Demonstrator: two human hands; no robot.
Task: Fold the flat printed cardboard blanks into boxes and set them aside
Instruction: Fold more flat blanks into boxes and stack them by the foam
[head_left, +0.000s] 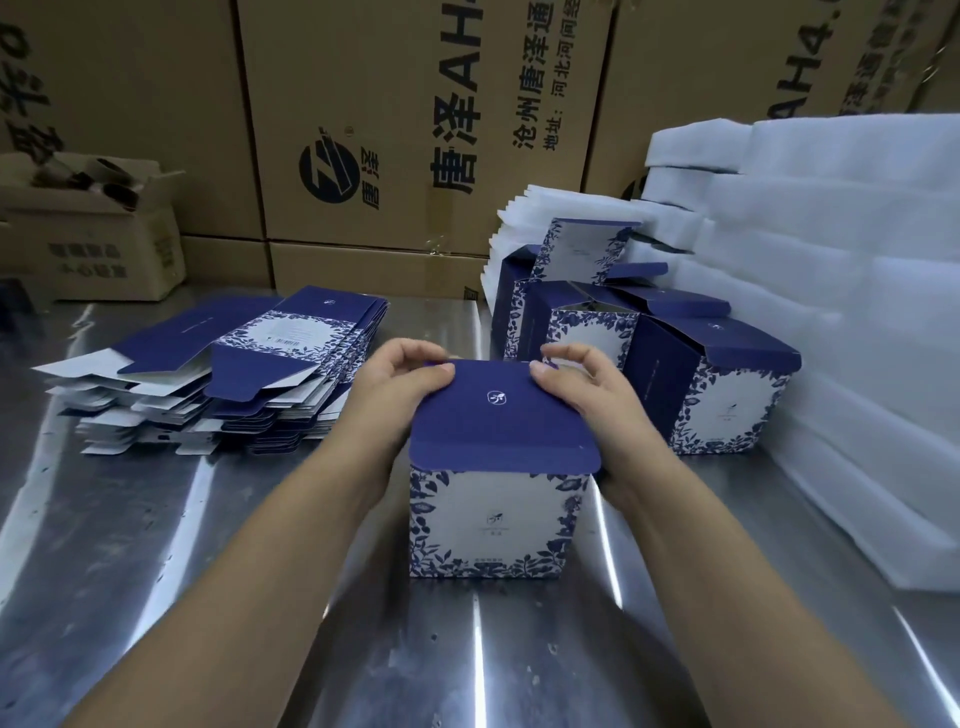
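A blue-and-white printed box (488, 525) stands upright on the steel table in front of me, its dark blue lid flap (501, 415) laid over the top. My left hand (400, 384) grips the lid's far left corner, thumb on top. My right hand (587, 384) grips the far right corner the same way. A fanned stack of flat printed blanks (218, 374) lies to the left. Several folded boxes (649, 343) with raised lids stand at the right behind my hands.
White foam sheets (831, 291) are piled high along the right side. Large brown shipping cartons (415, 130) wall off the back. A small open carton (98, 234) sits at the back left. The steel table (249, 597) is shiny and reflective.
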